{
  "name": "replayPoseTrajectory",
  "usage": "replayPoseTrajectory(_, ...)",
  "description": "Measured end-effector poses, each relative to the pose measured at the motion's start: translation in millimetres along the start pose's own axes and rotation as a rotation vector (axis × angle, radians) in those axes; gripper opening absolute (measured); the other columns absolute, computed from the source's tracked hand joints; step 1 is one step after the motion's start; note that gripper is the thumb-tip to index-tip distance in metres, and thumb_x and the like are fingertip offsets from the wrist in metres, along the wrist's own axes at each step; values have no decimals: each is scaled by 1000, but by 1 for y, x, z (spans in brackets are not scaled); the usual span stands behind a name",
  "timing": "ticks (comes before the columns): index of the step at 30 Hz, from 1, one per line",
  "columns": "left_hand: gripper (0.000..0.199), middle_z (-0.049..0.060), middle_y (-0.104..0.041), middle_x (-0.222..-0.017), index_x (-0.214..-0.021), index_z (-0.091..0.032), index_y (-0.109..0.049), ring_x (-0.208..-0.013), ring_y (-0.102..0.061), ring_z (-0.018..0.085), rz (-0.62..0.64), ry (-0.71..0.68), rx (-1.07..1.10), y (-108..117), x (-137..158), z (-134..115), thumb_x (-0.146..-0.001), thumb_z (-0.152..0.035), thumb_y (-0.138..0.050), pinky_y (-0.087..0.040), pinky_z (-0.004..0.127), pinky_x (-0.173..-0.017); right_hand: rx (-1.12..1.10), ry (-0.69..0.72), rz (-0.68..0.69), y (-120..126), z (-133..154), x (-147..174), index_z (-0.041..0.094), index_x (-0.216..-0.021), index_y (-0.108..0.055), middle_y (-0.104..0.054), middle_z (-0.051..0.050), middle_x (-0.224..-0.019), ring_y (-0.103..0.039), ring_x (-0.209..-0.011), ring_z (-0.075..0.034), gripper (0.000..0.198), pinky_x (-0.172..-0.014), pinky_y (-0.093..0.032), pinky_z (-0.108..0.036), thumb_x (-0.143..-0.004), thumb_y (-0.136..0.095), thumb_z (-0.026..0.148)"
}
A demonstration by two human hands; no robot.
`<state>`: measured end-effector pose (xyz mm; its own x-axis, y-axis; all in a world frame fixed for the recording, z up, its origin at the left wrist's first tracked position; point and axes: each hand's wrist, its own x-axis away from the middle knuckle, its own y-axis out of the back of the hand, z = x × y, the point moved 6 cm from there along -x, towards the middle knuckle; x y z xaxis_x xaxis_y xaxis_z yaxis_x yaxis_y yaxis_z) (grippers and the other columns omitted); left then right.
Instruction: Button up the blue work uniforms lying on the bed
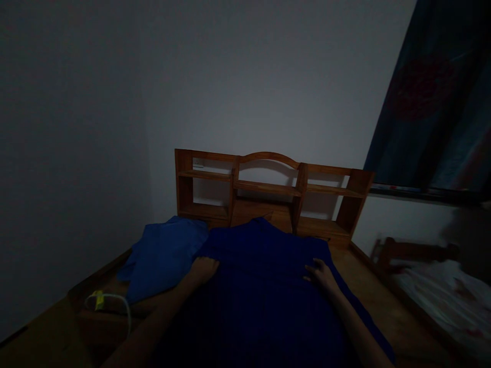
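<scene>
A dark blue garment (268, 286), possibly a shirt, lies spread over the wooden surface in front of me. Its lower part is lost in deep shadow. My left hand (205, 268) is at its left edge, with fingers closed on the fabric. Over on the right half, my right hand (321, 273) rests on the garment with its fingers bent and apart. To the left of my left hand lies a lighter blue cloth (164, 255), loosely folded.
Behind the garment stands a wooden headboard with shelves (268, 189) against the wall. A pale cable (115, 296) with a yellow tag (98, 300) curls at the left edge. On the right are a dark curtain (433, 102) and a second bed with rumpled bedding (448, 291).
</scene>
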<state>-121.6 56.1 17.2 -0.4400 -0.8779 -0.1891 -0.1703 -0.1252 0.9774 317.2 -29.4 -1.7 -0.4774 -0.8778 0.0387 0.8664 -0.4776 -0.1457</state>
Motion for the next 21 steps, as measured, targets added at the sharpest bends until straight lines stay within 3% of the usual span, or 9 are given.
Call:
replayPoseTrajectory(2,42,17,-67,-93,-94,-16,-67,-89,-63,29,-88,80,-27,17,12,-6,-90,-33,-29,-45,43,-81,77,37,-5,-1,4,3,20,-119,-45,-60,-2,-84,-61,-56,-16,71,-48,-56,-31,-55,-76,24)
replayPoseTrajectory(5,37,15,-59,-115,-113,-18,-58,-108,-53,28,-338,112,-69,48,28,-2,-89,-35,-36,-40,41,-92,261,187,29,-5,17,14,23,-130,-40,-62,-2,-83,-56,-45,-12,68,-42,-49,-26,-67,-64,32)
replayPoseTrajectory(6,37,14,-55,-121,-119,-20,-55,-114,-49,28,-369,80,-78,52,30,3,-87,-32,-42,-38,40,-95,317,251,39,-5,22,19,24,-132,-40,-64,-2,-84,-55,-44,-12,66,-41,-47,-25,-69,-60,33)
replayPoseTrajectory(8,36,12,-53,-121,-119,-21,-55,-114,-48,25,-305,11,-72,47,31,18,-85,-26,-46,-38,37,-94,426,344,48,-5,29,25,23,-131,-44,-66,-2,-84,-54,-45,-12,60,-43,-44,-24,-73,-53,35)
replayPoseTrajectory(11,30,9,-57,-103,-103,-19,-62,-94,-56,19,-167,-17,-26,25,29,41,-89,-25,-36,-43,30,-85,692,353,-14,-2,30,26,18,-117,-60,-66,-3,-70,-56,-49,-15,47,-50,-44,-26,-78,-45,37)
replayPoseTrajectory(14,33,8,-56,-100,-93,-18,-63,-84,-57,16,-172,-16,-32,17,28,44,-91,-26,-31,-44,28,-79,908,374,-121,-4,32,25,17,-101,-70,-69,-8,-83,-64,-73,-21,40,-69,-47,-31,-78,-43,36)
replayPoseTrajectory(17,30,11,-57,-99,-89,-17,-62,-91,-55,22,-260,26,-125,31,42,36,-89,-32,-36,-41,35,-85,941,454,-164,-7,44,37,18,-101,-69,-65,-11,-100,-61,-90,-24,37,-82,-44,-34,-76,-46,33)
replayPoseTrajectory(21,28,14,-60,-96,-101,-20,-62,-100,-51,32,-443,171,-173,56,102,39,-84,-36,-46,-34,52,-92,740,688,-146,16,75,86,21,-100,-67,-62,-7,-104,-57,-100,-22,33,-93,-41,-36,-82,-46,39)
